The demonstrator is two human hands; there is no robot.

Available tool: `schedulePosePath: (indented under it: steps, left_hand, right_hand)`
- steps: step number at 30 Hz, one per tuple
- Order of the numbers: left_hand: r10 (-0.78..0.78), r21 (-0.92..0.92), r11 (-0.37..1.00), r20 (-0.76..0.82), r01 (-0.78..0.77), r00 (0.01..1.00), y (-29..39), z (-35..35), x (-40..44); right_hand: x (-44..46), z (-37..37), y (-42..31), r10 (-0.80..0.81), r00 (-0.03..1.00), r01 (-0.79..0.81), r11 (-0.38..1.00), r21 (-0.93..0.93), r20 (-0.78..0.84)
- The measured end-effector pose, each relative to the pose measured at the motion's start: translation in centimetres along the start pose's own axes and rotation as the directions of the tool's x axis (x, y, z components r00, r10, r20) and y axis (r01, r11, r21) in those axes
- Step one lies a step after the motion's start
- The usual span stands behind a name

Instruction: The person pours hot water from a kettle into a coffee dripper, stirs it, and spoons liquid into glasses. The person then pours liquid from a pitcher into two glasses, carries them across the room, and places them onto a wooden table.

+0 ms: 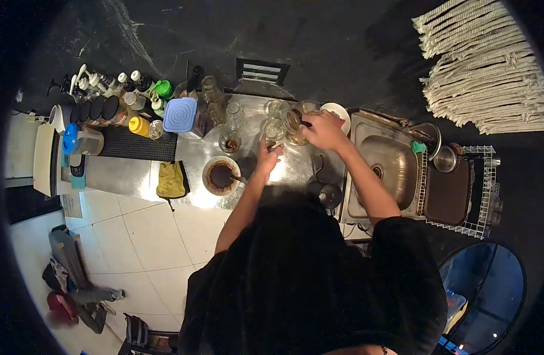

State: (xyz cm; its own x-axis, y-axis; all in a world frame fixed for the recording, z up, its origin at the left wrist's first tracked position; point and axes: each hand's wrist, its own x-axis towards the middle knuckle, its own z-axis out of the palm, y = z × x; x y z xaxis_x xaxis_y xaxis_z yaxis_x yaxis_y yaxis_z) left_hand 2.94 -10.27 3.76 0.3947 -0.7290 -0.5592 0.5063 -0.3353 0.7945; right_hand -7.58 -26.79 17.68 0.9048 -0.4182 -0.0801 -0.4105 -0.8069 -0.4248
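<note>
My left hand (pixel 269 157) is closed around the lower side of a clear drinking glass (pixel 274 129) over the steel counter. My right hand (pixel 325 131) reaches in from the right, its fingers closed at the rim of a brownish-looking glass (pixel 291 120) beside the first one. Something small and dark shows at its fingertips, too unclear to name. More clear glasses (pixel 276 107) stand just behind. Left of my hands sits a glass with dark residue (pixel 229 142). Nearer me is a white bowl (pixel 209 184) of dark brown liquid, with a spoon (pixel 239 178) in it.
To the right is a steel sink (pixel 390 168) with a dish rack (pixel 461 222) beyond it. A blue-lidded container (pixel 181 115), a yellow-green cloth (pixel 172 180) and several bottles line the left side. A kettle-like pot (pixel 330 195) stands close to my body. Another person (pixel 76 305) is at lower left.
</note>
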Motion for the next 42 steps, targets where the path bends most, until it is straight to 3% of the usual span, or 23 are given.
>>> schedulePosePath:
  steps: [2, 4, 15, 27, 32, 42]
  left_hand:
    - [0.003, -0.007, 1.000, 0.001, -0.003, 1.000, -0.1, -0.1, 0.1]
    - [0.001, -0.017, 1.000, 0.023, -0.001, 1.000, -0.3, -0.2, 0.3]
    - [-0.007, -0.063, 0.998, 0.010, 0.007, 1.000, -0.5, -0.2, 0.4]
    - [-0.017, -0.091, 0.996, 0.014, 0.019, 1.000, -0.6, -0.2, 0.4]
    - [-0.017, -0.078, 0.997, 0.027, 0.019, 1.000, -0.6, -0.2, 0.4]
    - [-0.005, -0.070, 0.998, 0.024, 0.007, 1.000, -0.5, -0.2, -0.1]
  right_hand:
    - [0.2, 0.2, -1.3, 0.019, 0.997, -0.018, 1.000, -0.012, 0.070]
    - [0.3, 1.8, -1.1, -0.138, 0.986, 0.132, 0.989, -0.063, -0.089]
    - [-0.1, 4.8, -1.5, -0.122, 0.992, 0.114, 0.971, -0.208, -0.023]
    - [-0.9, 7.6, -0.3, -0.237, 0.969, 0.208, 0.931, -0.302, -0.064]
    - [-1.3, 8.0, -0.4, -0.251, 0.968, 0.222, 0.870, -0.440, -0.006]
    - [-2.4, 9.5, -0.1, -0.316, 0.944, 0.242, 0.855, -0.458, -0.092]
